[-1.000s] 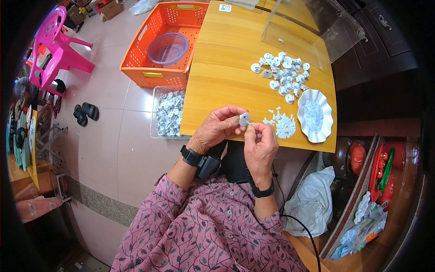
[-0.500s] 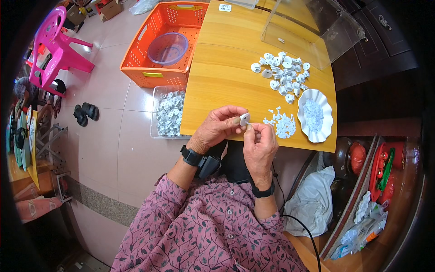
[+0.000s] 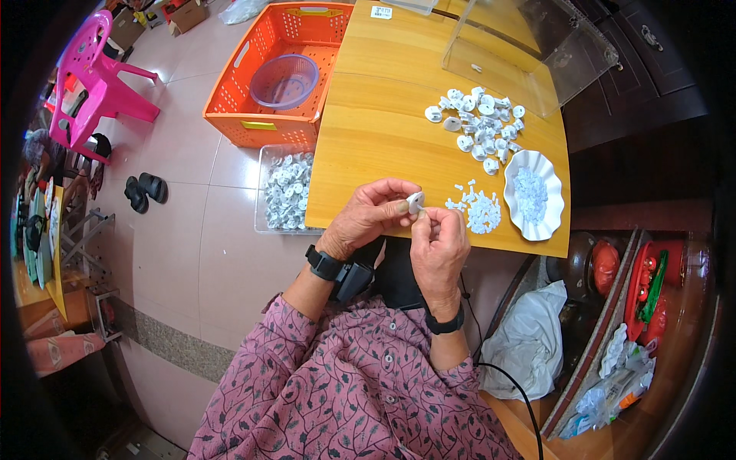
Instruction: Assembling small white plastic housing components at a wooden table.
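Just over the near edge of the wooden table (image 3: 368,115), my left hand (image 3: 365,217) pinches a small white round plastic part (image 3: 415,202) between thumb and fingers. My right hand (image 3: 441,249) meets it there, thumb and forefinger closed on a tiny pale plastic peg (image 3: 421,209) at the part's face. How far the peg sits in the part cannot be made out. Right of my hands lies a loose pile of small pale pegs (image 3: 484,212). Behind it is a heap of similar white round parts (image 3: 484,126).
A white scalloped dish (image 3: 558,201) holds more small pale pieces. Left of the table, a clear bin (image 3: 261,184) of white parts stands below an orange crate (image 3: 218,115) with a purple basket (image 3: 261,90) in it. A transparent box (image 3: 529,54) stands at the far right.
Both hands stay almost in place. The white round part has tilted slightly between my fingers.
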Tool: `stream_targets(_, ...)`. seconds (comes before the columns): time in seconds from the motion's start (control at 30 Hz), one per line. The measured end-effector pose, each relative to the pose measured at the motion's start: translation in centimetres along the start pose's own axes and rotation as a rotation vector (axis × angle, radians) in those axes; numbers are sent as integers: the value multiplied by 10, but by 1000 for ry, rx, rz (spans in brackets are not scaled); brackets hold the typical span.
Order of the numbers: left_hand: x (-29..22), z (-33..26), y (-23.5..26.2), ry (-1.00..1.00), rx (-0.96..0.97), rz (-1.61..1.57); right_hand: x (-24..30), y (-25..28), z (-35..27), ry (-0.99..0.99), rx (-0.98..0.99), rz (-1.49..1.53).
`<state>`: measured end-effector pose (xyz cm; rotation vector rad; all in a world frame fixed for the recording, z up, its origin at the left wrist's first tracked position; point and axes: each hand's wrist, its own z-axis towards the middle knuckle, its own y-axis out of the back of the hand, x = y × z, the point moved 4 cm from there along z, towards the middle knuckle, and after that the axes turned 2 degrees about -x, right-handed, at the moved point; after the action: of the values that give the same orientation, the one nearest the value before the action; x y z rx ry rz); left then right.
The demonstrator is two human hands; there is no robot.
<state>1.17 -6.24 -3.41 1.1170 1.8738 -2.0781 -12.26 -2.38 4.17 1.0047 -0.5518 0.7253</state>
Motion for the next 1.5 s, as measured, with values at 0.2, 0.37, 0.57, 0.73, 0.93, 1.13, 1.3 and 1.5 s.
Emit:
stream_targets(0.2, -1, 0, -2, -7, -4, 47, 2, 2, 2, 37, 44, -111)
stream_targets(0.37, -2, 0, -7, -7, -48, 114, 3, 3, 3, 63, 66, -168)
stream_targets(0.57, -4, 0, -10, -23, -35, 206, 2, 4, 4, 90, 65, -199)
stream_targets(0.73, -3, -1, -8, -27, -38, 198, 2, 3, 2, 65, 87, -160)
stream_targets(0.93, -4, -1, -11, -31, -53, 232, 2, 2, 3, 50, 67, -150)
stream_targets(1.13, -4, 0, -9, -18, -50, 210, -5, -2, 1, -3, 51, -81)
stream_targets(1.3, -3, -1, -8, -31, -66, 149, -4, 0, 2, -75, 72, 55)
stream_targets(1.5, -2, -1, -8, -26, -88, 144, -3, -1, 1, -85, 79, 67)
